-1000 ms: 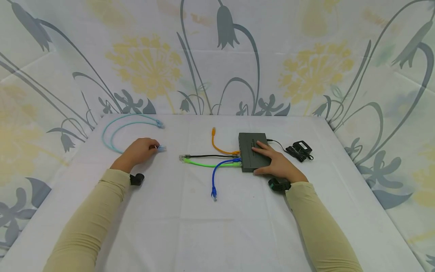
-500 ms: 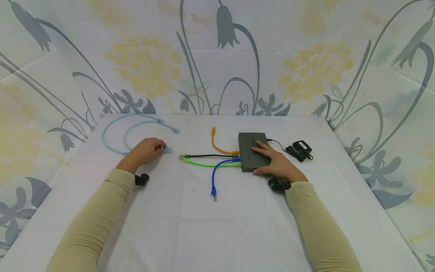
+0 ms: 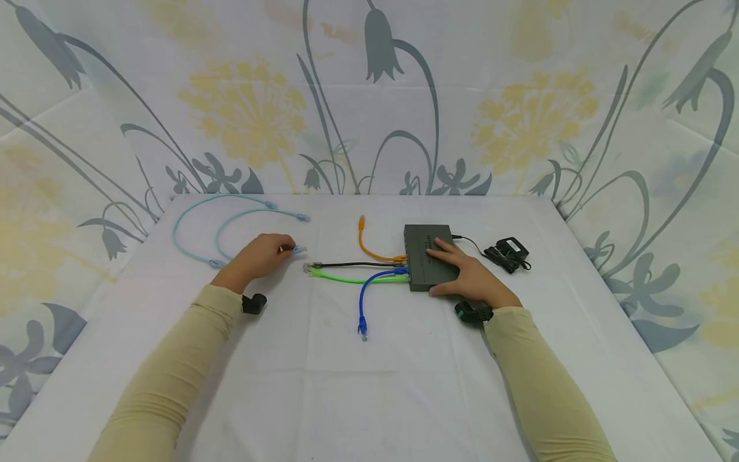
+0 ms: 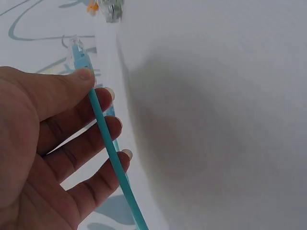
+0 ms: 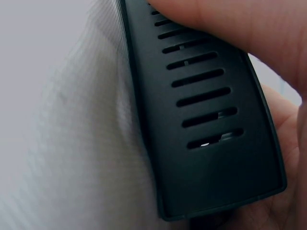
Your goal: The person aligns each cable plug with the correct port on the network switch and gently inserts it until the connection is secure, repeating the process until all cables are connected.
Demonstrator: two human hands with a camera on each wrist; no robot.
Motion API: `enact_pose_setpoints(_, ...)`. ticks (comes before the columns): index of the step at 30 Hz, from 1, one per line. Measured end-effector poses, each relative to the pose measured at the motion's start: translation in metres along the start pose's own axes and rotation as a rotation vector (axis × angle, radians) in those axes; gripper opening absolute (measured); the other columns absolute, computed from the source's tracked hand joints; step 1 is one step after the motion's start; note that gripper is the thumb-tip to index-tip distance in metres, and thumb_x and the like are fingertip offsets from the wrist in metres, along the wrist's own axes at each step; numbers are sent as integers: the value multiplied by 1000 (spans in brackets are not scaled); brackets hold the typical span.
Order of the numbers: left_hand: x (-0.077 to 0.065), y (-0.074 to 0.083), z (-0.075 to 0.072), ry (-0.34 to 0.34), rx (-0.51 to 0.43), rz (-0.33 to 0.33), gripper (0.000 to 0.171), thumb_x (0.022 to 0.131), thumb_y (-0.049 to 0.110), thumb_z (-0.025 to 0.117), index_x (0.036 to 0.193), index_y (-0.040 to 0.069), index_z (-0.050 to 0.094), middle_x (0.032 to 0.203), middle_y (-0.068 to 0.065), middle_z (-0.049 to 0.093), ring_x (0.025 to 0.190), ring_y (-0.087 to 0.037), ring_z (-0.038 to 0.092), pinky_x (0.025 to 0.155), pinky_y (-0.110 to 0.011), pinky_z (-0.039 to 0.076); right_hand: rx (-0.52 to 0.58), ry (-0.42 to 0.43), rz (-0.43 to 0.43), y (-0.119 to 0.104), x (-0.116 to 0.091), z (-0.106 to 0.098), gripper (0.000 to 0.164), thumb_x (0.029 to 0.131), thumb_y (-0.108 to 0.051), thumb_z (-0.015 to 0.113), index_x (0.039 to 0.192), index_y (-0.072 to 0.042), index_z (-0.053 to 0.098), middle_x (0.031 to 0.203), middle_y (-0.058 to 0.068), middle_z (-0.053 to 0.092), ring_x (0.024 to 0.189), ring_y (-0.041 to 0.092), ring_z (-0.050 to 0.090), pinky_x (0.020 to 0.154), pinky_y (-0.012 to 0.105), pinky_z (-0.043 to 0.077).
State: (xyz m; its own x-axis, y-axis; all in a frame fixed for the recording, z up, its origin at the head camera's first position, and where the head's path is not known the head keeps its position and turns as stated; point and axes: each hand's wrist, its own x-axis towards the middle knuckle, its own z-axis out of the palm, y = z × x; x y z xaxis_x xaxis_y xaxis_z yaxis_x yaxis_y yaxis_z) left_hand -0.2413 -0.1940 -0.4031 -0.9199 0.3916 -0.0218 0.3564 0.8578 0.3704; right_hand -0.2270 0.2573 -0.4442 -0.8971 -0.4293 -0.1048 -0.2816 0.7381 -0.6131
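Note:
In the head view my left hand (image 3: pixel 262 258) holds a light blue network cable just behind its clear plug (image 3: pixel 299 249). The left wrist view shows the thumb pressing the cable's boot (image 4: pixel 83 62) against the index finger, with the cable running down across the other fingers. My right hand (image 3: pixel 475 277) lies over a dark grey network switch (image 3: pixel 424 276), fingers spread on its top and thumb along the near side. In the right wrist view the thumb (image 5: pixel 230 24) overlaps the switch's slotted side panel (image 5: pixel 206 167). Orange (image 3: pixel 365 246), black (image 3: pixel 358 264), green (image 3: pixel 346 278) and blue (image 3: pixel 364 298) cables run from the switch's left side.
Another light blue cable (image 3: pixel 176 228) lies looped at the back left. A black power adapter (image 3: pixel 510 249) with bundled cord sits right of the switch, its lead running into the switch. White cloth (image 3: pixel 369 410) covers the table; a flower-patterned curtain (image 3: pixel 369 115) stands behind.
My left hand has moved right with the held plug, close to the loose ends of the black and green cables. The same cable's far end has slid right. My right hand stays put.

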Motion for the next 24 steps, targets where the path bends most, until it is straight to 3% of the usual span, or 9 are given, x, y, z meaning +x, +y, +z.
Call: enact_pose_setpoints(24, 22, 30, 10, -8, -4, 39, 25, 98, 16, 57, 118, 2, 65, 109, -15, 69, 100, -28, 64, 89, -44, 51, -13, 5, -3, 0, 1, 0, 94, 70, -59, 79, 150, -38, 33, 163, -15, 7, 151, 37, 8, 112, 65, 23)
